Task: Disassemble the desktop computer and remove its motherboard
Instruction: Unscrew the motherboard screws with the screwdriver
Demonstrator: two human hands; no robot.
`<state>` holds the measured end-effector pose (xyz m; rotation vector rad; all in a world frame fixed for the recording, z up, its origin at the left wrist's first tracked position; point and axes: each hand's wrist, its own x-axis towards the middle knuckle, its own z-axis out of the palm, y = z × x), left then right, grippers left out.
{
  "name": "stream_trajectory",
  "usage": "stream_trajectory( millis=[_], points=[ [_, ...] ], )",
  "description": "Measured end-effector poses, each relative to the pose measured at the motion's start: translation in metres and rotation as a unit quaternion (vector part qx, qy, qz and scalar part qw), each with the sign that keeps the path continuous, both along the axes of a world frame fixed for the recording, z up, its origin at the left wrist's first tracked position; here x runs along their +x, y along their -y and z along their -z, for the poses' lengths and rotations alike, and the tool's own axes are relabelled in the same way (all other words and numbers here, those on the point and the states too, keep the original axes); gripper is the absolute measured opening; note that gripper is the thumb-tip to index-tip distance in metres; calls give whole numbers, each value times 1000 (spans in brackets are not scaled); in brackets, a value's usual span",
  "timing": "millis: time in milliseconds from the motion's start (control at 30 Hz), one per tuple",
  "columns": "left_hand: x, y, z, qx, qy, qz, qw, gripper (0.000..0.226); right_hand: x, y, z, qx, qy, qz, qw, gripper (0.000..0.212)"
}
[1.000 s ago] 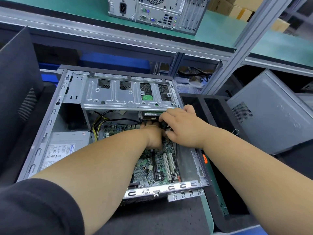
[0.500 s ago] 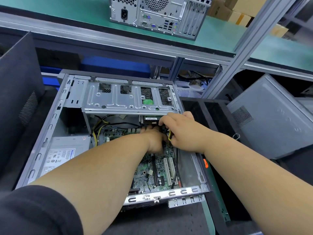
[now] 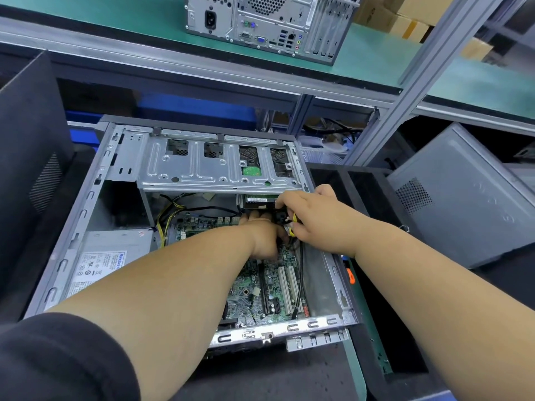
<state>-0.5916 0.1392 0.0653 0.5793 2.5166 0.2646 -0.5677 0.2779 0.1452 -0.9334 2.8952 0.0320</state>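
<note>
Inside the open chassis (image 3: 86,215), right hand (image 3: 315,218) pinches a power connector (image 3: 285,219), seemingly freeing the motherboard (image 3: 260,287); left hand (image 3: 262,235) braces nearby, grip hidden.

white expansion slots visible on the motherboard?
2: white slots side by side at the motherboard's right edge, beside the black cable. More may hide under the left forearm.

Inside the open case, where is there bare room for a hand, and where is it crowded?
Bare: the case floor between motherboard and right wall; the hollow above the power supply. Crowded: under the drive cage, where both hands, left hand and right hand, work among cables.
</note>
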Motion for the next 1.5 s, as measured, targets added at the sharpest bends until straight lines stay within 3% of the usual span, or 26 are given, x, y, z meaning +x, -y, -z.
stream_trajectory(
  millis=[1333, 1500],
  points=[
    [-4, -2, 5, -13, 13, 1, 1000, 56, 2, 3, -1, 31, 17, 3, 999, 38],
    [-5, -2, 9, -10, 6, -10, 1000, 58, 1, 5, -3, 68, 14, -10, 998, 25]
  ],
)
